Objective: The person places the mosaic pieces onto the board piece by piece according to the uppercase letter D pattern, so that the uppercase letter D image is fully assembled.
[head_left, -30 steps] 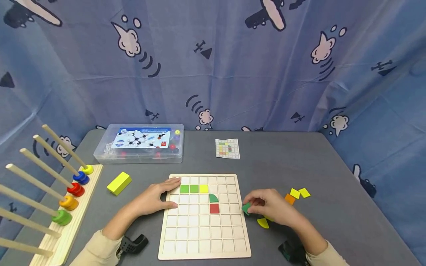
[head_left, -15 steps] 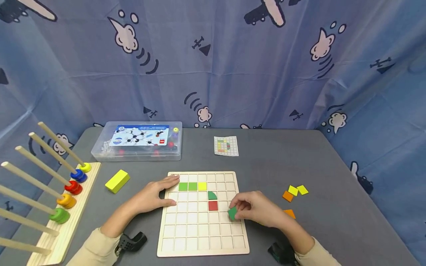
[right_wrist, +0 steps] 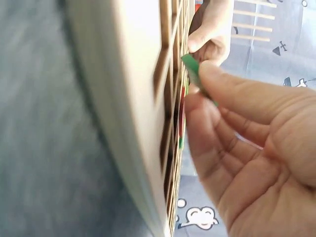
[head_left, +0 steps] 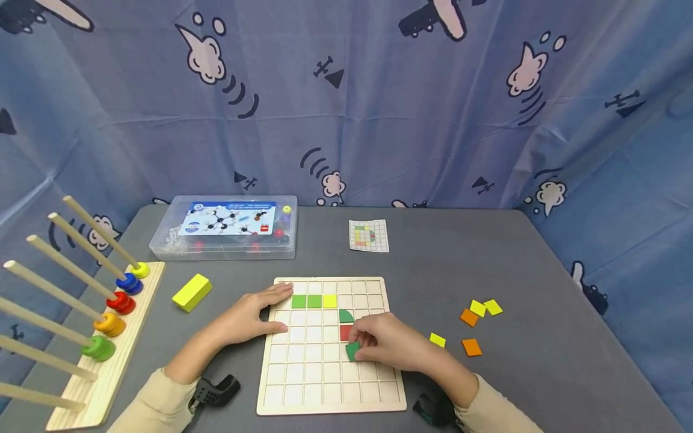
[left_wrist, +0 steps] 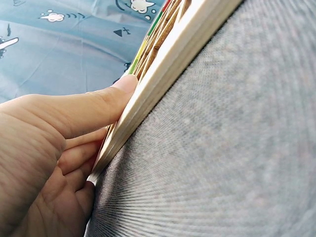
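Observation:
A wooden grid board [head_left: 308,404] lies on the table. Two light green squares [head_left: 306,301] and a yellow square [head_left: 329,300] fill cells side by side in its upper part; lower and to the right are a green quarter circle [head_left: 345,316] and a red square [head_left: 344,332]. Over the cell below the red square, my right hand [head_left: 392,343] pinches a second green piece [head_left: 352,351] between thumb and fingers, tilted in the right wrist view. My left hand [head_left: 250,317] rests on the board's left edge, its thumb [left_wrist: 126,84] lying on the rim.
Several loose yellow and orange tiles [head_left: 471,347] lie right of the board. A printed pattern card [head_left: 379,240] and a clear plastic case [head_left: 222,248] are at the back. At left stand a yellow block [head_left: 192,293] and a wooden peg rack [head_left: 127,343] with coloured rings.
My right hand has carried the green piece leftward from beside the board's right edge to just below the red square. The left hand has stayed on the board's left edge.

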A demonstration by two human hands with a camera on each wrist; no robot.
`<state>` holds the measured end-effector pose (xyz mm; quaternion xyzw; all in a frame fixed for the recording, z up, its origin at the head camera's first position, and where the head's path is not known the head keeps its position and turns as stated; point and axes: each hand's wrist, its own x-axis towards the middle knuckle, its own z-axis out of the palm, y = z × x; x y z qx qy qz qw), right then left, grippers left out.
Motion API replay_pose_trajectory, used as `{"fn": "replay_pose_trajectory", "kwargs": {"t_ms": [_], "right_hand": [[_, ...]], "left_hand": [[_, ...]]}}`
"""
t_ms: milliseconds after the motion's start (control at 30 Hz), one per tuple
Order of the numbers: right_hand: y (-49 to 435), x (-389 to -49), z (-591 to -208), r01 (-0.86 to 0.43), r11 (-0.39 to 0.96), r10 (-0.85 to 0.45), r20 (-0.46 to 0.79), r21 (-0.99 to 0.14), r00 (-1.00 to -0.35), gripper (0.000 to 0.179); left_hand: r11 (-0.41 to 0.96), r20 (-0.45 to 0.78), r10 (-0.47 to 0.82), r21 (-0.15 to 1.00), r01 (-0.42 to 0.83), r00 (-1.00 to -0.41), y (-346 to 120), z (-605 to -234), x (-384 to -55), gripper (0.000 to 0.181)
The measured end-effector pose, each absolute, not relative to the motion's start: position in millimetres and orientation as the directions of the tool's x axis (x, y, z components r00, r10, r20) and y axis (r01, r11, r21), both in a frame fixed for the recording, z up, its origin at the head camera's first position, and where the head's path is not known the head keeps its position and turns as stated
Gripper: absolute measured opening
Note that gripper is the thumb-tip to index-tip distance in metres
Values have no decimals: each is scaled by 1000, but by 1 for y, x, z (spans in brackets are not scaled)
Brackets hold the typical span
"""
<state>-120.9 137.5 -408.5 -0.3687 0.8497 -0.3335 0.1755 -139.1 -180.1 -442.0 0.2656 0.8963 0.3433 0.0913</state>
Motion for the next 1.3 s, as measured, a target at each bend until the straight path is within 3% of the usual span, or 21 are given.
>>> {"fn": "replay_pose_trajectory", "kwargs": {"t_ms": [300,767,1300], "right_hand": [[132,-118,-413,-595,550,-739,-10,-586,-674,12],[135,-118,-414,-616,523,-742,41,-589,-669,14],[204,-116,-400,-460,652,-600,-38,-603,-799,36]], "left_hand": [[614,24,542,671,416,-840,-180,-441,-139,75],[624,20,536,664,412,-844,-180,-441,-139,75],[619,12,541,671,408,-841,-180,-442,-140,76]]}}
